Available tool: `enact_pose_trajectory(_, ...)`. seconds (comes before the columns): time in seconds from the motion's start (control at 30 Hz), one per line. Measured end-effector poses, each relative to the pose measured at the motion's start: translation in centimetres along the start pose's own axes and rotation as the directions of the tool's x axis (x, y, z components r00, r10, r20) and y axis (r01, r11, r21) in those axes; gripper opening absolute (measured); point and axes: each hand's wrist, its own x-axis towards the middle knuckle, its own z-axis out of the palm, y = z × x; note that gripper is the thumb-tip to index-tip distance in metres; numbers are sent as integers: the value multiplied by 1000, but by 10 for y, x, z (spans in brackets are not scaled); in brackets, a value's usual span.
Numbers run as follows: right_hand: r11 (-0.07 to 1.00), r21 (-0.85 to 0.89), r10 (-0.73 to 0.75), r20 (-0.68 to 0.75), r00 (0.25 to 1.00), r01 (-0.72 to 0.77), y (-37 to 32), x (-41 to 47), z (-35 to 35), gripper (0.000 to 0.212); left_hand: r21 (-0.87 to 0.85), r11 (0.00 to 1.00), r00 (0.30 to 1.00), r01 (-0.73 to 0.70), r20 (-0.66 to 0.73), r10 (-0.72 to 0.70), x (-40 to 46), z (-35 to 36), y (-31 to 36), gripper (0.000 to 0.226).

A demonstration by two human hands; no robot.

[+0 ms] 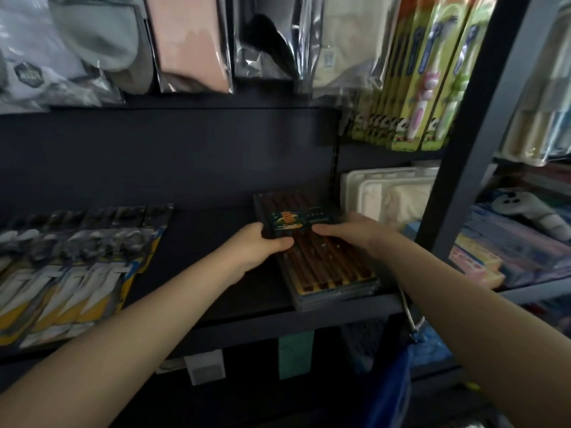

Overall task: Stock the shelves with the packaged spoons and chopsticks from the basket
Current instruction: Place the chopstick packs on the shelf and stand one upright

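Observation:
A flat pack of dark brown chopsticks (327, 257) with a green label lies on top of a small stack at the right end of the dark shelf (216, 242). My left hand (259, 245) grips the pack's left edge, thumb on top. My right hand (352, 230) holds its right edge near the label. Packaged spoons (71, 267) on yellow and white cards lie in overlapping rows at the shelf's left. The blue basket (392, 384) hangs from my right forearm, only its rim and metal handle showing.
Bagged goods hang above the shelf, with children's toothbrush packs (423, 88) at the upper right. A dark upright post (472, 125) divides this bay from the right one. White plastic trays (389, 193) stand just right of the chopsticks. Price tags (204, 366) hang on the shelf's front edge.

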Motion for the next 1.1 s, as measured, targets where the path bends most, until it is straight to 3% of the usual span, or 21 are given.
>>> enact_pose_trajectory(0.1,975,-40,-222,-49,974,220,16,-29,3,87,-50,999,1000,1,-22,-2,0,3,-13,68)
enact_pose_trajectory(0.17,941,-64,-328,60,943,331,28,-52,-3,94,-120,991,998,51,-20,-54,9,2,-19,84)
enact_pose_trajectory(0.27,824,-398,-344,214,914,404,44,-66,-8,105,-228,970,997,78,9,-78,27,1,-23,90)
enact_pose_trajectory(0.33,776,-484,-355,194,914,404,46,-62,-7,111,-263,962,997,70,30,-65,37,1,-22,88)
enact_pose_trajectory(0.6,779,-541,-281,149,948,316,30,-57,-8,111,-353,932,994,82,95,-52,53,6,-20,76)
enact_pose_trajectory(0.8,669,-701,-211,140,967,248,27,-71,-15,110,-360,929,986,86,165,-27,55,23,-13,73)
enact_pose_trajectory(0.9,524,-812,-247,145,958,258,31,-79,-14,103,-361,931,979,48,204,29,53,36,-8,61)
enact_pose_trajectory(0.97,490,-828,-242,172,955,273,29,-81,-15,98,-353,935,977,30,207,47,53,40,-7,68)
enact_pose_trajectory(1.1,529,-802,-208,195,959,278,23,-79,-17,95,-333,943,982,22,186,43,58,38,-12,97)
